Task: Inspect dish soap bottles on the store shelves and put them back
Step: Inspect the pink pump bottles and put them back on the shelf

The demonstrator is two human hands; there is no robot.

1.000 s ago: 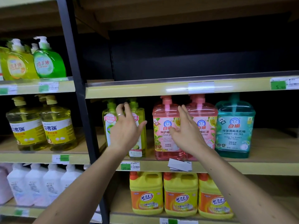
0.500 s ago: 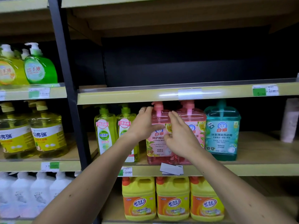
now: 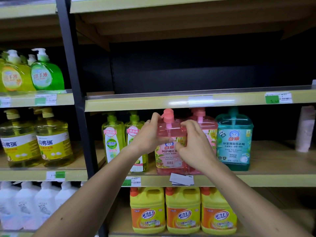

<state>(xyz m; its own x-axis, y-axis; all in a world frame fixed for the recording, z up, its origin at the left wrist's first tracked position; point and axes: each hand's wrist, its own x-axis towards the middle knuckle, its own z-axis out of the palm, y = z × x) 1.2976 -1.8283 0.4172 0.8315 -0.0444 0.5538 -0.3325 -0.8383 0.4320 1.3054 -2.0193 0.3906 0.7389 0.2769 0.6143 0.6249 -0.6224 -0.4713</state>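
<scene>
A pink pump bottle of dish soap point(image 3: 168, 132) stands at the front of the middle shelf point(image 3: 256, 180), tipped slightly toward me. My left hand point(image 3: 148, 135) grips its left shoulder, thumb across the front. My right hand point(image 3: 193, 144) holds its right side, fingers curled over the top edge and label. A second pink bottle point(image 3: 206, 127) stands right behind, partly hidden by my right hand. A teal bottle point(image 3: 234, 139) is to its right, and two slim green bottles point(image 3: 112, 139) to the left.
Yellow jugs with orange labels point(image 3: 183, 211) fill the shelf below. Yellow bottles point(image 3: 53, 139) and green pump bottles point(image 3: 46, 72) sit in the left bay past a black upright post point(image 3: 75, 100). Loose cards point(image 3: 182, 179) lie on the shelf edge. White bottles point(image 3: 34, 202) stand at the lower left.
Both hands came off the green and pink bottle fronts and closed around the left pink bottle, which now leans forward off the row. The view moved closer.
</scene>
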